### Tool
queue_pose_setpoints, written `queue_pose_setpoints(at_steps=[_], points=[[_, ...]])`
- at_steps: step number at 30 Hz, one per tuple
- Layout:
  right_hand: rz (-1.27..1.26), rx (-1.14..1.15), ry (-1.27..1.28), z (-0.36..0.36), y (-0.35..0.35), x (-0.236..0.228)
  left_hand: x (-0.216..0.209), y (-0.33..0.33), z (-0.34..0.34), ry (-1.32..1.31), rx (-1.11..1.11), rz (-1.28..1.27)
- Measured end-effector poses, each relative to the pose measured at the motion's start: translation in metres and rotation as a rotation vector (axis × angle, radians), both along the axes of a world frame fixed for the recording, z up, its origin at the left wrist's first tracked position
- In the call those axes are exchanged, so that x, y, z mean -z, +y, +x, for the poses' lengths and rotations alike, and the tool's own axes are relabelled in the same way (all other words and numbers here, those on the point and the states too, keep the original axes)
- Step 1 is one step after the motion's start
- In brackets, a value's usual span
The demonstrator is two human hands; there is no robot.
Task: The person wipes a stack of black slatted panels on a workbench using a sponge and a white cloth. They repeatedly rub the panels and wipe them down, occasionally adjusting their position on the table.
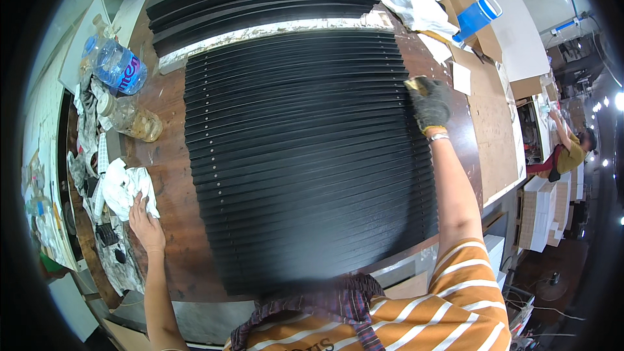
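Note:
A wide stack of black ridged strips (305,130) lies before me, overlapping in rows, with a line of small holes near each side. My right hand (430,105), in a dark grey glove with a yellow cuff, is closed at the stack's far right edge. A small yellowish piece (413,84) shows at its fingers; its kind is unclear. On the left, my bare left hand (146,226) rests with outstretched fingers on a crumpled white cloth (127,188).
More black strips (273,0) lie beyond a pale, stained bar (279,28). At left stand a blue-labelled plastic bottle (120,68) and a clear jar (133,119). Far right are a white cloth (422,0), a blue jug (478,18) and cardboard (491,123). Another person (569,153) works farther right.

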State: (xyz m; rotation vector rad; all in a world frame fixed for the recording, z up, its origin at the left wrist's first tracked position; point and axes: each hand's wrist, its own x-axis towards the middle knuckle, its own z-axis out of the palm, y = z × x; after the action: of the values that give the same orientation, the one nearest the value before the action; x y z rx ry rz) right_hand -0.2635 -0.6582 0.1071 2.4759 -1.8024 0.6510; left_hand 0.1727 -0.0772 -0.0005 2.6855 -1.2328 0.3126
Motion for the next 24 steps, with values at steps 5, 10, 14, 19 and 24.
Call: queue_pose_setpoints(at_steps=[5,10,14,19,24], points=[[0.026,-0.647,-0.081,0.019,0.063,-0.001,0.001,0.0,0.001,-0.004,-0.01,0.011],[0.344,-0.165,-0.145,-0.003,0.027,-0.022,0.0,0.0,0.001,-0.007,-0.005,0.012],[0.115,0.041,-0.193,-0.037,-0.001,0.002,0.0,0.0,0.002,0.009,-0.015,0.006],[-0.132,-0.592,0.137,-0.039,0.003,0.014,0.001,0.0,0.002,-0.01,0.001,-0.005],[0.212,0.101,-0.135,-0.038,-0.015,-0.012,0.001,-0.001,0.002,-0.008,0.004,-0.02]])
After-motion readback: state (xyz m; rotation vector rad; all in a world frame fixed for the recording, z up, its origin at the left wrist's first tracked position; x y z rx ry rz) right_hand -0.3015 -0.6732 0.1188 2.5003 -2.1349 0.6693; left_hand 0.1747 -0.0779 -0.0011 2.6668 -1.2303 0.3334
